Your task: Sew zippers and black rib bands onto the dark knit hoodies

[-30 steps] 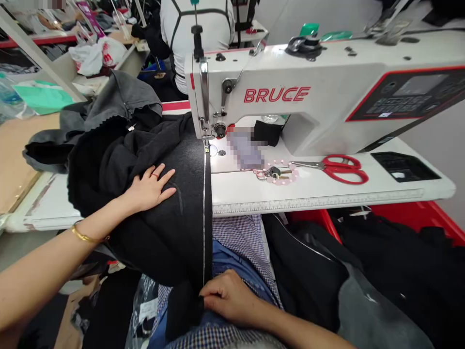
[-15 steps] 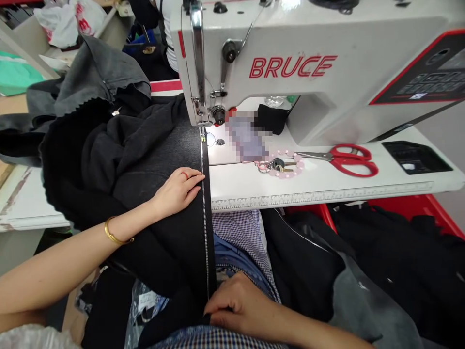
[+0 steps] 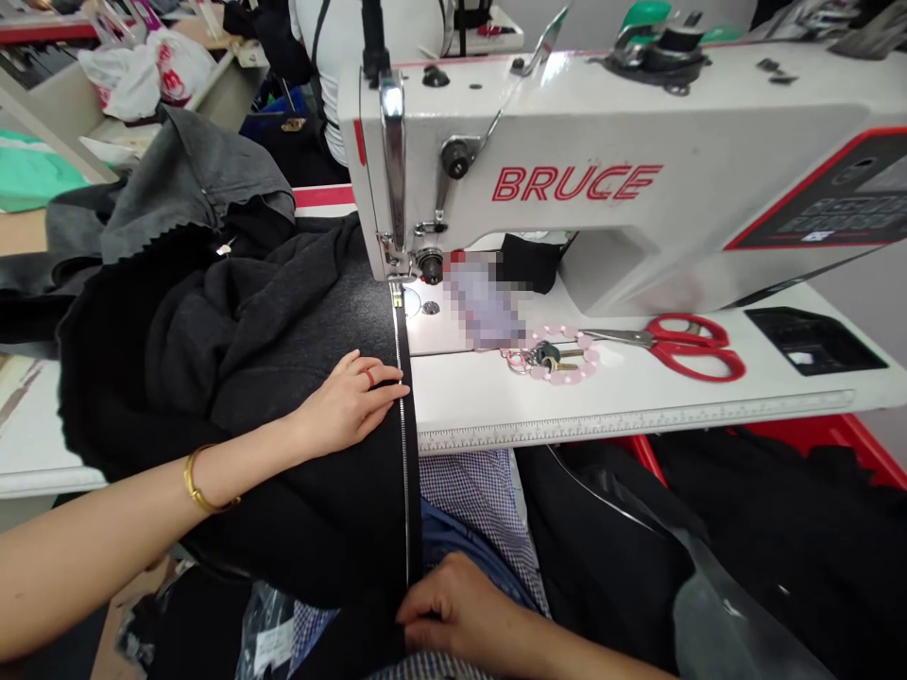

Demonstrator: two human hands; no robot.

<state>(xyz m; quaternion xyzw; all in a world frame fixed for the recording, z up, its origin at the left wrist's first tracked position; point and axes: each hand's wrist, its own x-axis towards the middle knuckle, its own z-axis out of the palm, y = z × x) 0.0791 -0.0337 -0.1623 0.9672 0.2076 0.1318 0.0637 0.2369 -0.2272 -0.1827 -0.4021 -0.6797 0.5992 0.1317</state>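
Seemingly sewing zipper (image 3: 404, 463) to black garment (image 3: 283, 331), under sewing machine (image 3: 553, 151) and over desk (image 3: 468, 397) edge; resting left hand (image 3: 349, 404) flat, pinching garment's lower end with right hand (image 3: 457, 604). Next, probably: feed straight, taut.

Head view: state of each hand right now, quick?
Left hand: open, resting on the black garment and across its zipper.
Right hand: closed, pinching the garment's edge beside the zipper's lower visible end.

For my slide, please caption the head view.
Left hand on zippered black garment, right hand pinching it lower down, at a sewing machine.
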